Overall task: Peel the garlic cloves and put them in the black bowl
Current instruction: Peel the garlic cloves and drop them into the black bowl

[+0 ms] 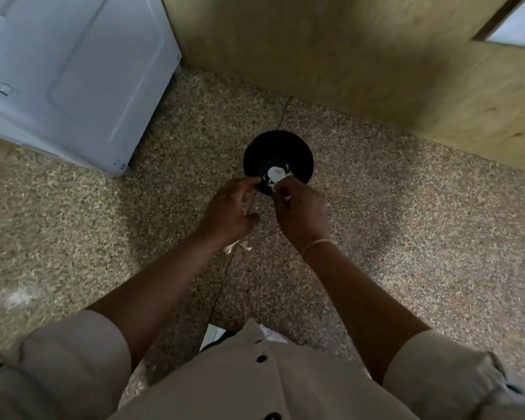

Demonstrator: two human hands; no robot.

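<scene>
Beige shirt (285, 374) with dark buttons fills the bottom of the head view, and its sleeves are rolled up above both elbows. From there two bare forearms reach forward over a speckled stone counter (406, 222).

Left hand (228, 210) has its fingers curled, and its fingertips are at the near left edge of the black bowl (297, 156). The picture is blurred here, so I cannot tell whether they grip the rim, only touch it, or hold something small.

Right hand (300, 213) is just beside the left one, at the near edge of the bowl. Its thumb and fingers are pinched around a pale garlic piece (277, 187). I cannot tell if this piece is a clove or only skin. On the right wrist sits a thin light bracelet (317, 245).

The bowl stands on the counter, just behind both hands. Inside it, on the bottom, lie white garlic cloves (275, 172).

Some pale peel scraps (240, 246) lie on the counter under the left wrist.

A dark seam (225, 286) runs across the counter between the forearms. At the far left stands a white appliance (73, 71), and a wooden panel (346, 56) rises behind the counter.
</scene>
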